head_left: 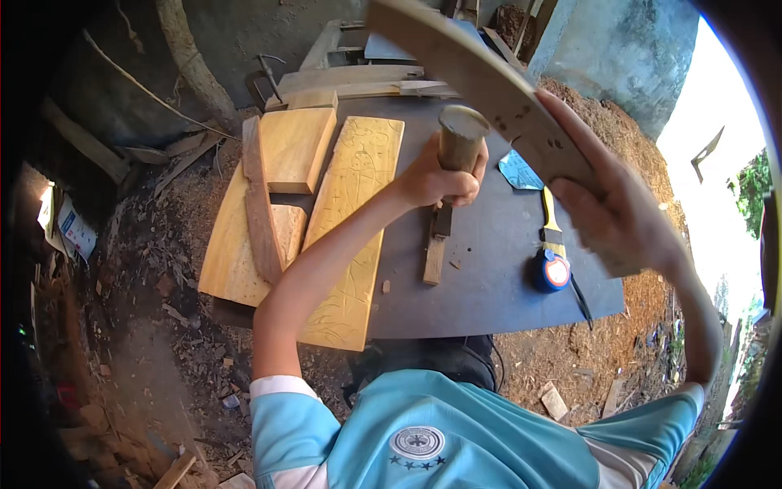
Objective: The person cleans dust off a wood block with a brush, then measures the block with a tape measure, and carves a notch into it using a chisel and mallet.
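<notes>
My left hand [444, 174] is closed round the upright wooden handle [459, 147] of what looks like a chisel, its round worn top showing above my fist. Below the fist a dark metal part [442, 218] meets a small strip of wood [434, 262] on the dark tabletop [489, 285]. Raised at the right, my right hand [615, 204] grips a long, flat piece of wood [489, 81], slightly blurred. Its far end reaches up over the back of the table, above and apart from the handle's top. Whether the blade's edge touches the strip is hidden.
Left of my hands lies a yellowish board [356, 220] with carved or drawn lines. Beside it are stacked blocks [297, 147] and a rough strip [259, 200]. On the right are a paintbrush [551, 220], a blue round tape measure [554, 270] and a blue sheet [520, 170]. Shavings cover the ground.
</notes>
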Demonstrator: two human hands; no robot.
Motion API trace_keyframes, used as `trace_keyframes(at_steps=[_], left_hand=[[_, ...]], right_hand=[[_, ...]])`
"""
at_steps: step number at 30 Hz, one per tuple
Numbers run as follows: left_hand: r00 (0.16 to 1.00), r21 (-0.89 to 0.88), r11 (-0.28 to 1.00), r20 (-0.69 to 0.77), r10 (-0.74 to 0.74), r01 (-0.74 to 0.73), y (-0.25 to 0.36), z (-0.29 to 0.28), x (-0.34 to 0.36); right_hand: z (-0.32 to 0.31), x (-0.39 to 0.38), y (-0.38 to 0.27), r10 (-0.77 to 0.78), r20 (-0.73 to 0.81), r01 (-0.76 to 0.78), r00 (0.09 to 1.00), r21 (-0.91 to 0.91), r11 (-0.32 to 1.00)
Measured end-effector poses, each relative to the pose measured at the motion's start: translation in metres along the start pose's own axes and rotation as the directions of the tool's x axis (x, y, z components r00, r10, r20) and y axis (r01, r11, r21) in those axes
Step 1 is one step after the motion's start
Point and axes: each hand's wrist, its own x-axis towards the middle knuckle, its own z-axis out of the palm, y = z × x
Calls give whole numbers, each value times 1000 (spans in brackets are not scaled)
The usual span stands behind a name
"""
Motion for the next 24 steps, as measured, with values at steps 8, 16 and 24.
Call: trace_keyframes(at_steps=[8,16,24], left_hand=[[999,-80,996,28,-21,23,6,-11,2],[988,-98,984,-17,-154,151,5,-9,15],[930,-209,950,-238,-281,234,-12,-31,33]], right_hand=[[61,11,90,169,70,-177,983,125,976],[115,8,110,9,51,-11,999,43,999],[117,7,109,76,96,-81,992,50,995]])
